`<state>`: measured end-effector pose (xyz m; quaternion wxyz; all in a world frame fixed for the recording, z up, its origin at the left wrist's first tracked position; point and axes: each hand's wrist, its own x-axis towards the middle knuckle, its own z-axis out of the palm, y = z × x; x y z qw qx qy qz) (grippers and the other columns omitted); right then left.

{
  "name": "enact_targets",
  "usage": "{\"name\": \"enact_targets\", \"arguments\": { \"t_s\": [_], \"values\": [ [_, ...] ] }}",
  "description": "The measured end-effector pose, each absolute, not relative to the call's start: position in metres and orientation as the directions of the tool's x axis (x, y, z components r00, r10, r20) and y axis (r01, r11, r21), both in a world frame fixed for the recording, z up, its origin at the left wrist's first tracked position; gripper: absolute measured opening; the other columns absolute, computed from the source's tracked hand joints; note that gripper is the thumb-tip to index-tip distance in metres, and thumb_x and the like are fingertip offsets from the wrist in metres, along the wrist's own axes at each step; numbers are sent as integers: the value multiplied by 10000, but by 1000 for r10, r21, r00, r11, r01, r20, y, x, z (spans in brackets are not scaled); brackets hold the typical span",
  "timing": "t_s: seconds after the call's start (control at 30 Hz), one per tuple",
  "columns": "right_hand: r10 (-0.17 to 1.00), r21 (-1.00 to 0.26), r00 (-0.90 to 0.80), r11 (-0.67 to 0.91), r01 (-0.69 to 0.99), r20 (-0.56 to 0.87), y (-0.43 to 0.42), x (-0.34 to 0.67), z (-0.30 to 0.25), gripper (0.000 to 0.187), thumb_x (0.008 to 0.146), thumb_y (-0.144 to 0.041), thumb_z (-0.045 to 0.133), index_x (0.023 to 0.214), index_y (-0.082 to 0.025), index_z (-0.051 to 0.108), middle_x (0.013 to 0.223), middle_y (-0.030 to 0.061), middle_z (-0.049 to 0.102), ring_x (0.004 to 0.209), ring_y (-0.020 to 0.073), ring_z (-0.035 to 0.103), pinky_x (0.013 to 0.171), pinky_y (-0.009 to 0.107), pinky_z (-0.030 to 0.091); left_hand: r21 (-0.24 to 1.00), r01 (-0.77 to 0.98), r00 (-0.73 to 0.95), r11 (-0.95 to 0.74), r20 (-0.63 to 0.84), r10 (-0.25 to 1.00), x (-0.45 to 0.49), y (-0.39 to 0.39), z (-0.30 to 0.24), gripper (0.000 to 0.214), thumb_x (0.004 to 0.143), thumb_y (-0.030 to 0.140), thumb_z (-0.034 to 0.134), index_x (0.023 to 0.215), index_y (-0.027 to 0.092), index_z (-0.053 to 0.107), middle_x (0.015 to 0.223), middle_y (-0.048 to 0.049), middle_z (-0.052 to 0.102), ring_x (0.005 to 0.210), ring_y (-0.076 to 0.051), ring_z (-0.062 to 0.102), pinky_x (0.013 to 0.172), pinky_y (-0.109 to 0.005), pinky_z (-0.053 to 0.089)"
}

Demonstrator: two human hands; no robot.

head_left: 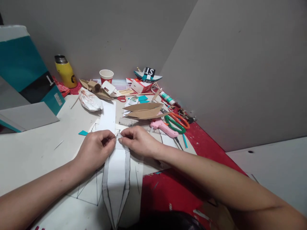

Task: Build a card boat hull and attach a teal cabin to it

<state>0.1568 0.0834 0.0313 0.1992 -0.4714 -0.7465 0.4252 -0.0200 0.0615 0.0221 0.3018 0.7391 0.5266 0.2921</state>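
A long white paper boat hull (pixel 116 179), pointed at both ends and edged with dark pen lines, lies lengthwise in front of me on a white sheet with drawn lines (pixel 87 190). My left hand (pixel 96 150) and my right hand (pixel 137 140) meet at the hull's far tip, each with its fingers pinched on the paper there. A white paper strip (pixel 107 116) runs away from the hands.
Beyond the hands lie cardboard hull pieces (pixel 145 111), a ruler (pixel 128 121), a pink glue gun (pixel 164 127), green and orange scissors (pixel 177 122), a glue stick (pixel 168 97), a paper cup (pixel 106 76), a yellow flask (pixel 65 72). A teal box (pixel 26 73) stands left. Grey walls enclose the red table (pixel 175 191).
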Motion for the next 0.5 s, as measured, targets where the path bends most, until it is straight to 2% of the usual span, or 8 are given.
{"name": "enact_targets", "arguments": {
  "t_s": [0.2,0.3,0.4,0.47,0.5],
  "values": [
    [853,-889,-514,166,426,-87,85,156,30,261,819,-183,507,568,-179,435,556,-68,314,544,91,298,503,220,243,731,619,261,-287,153,953,-20,61,25,144,795,221,538,698,179,637,611,-1,627,565,-151,541,572,-272,389],
    [856,-903,-512,161,398,-73,87,156,33,213,817,-189,520,607,-165,493,568,-62,367,555,93,336,520,220,272,799,546,238,-251,139,961,-21,63,30,145,806,257,568,700,176,626,624,4,610,589,-146,535,575,-260,399],
    [863,-905,-502,167,390,-57,89,158,39,183,815,-200,542,636,-159,529,580,-55,401,560,95,357,533,222,292,938,327,141,-115,72,987,-24,69,34,210,837,374,590,805,173,642,707,-12,639,641,-143,567,593,-237,436],
    [865,-920,-500,165,356,-39,91,160,44,172,816,-227,558,659,-158,549,595,-48,427,567,98,381,538,222,310,994,67,101,88,-94,990,-26,73,35,288,860,435,563,896,162,647,745,-31,663,652,-144,602,590,-227,468],
    [865,-931,-500,165,327,-22,92,161,47,164,819,-245,564,680,-157,562,609,-43,446,574,100,397,541,222,322,975,-76,130,210,-199,971,-26,75,35,324,875,454,537,928,154,646,738,-41,671,641,-149,619,579,-227,482]
  ]
}}
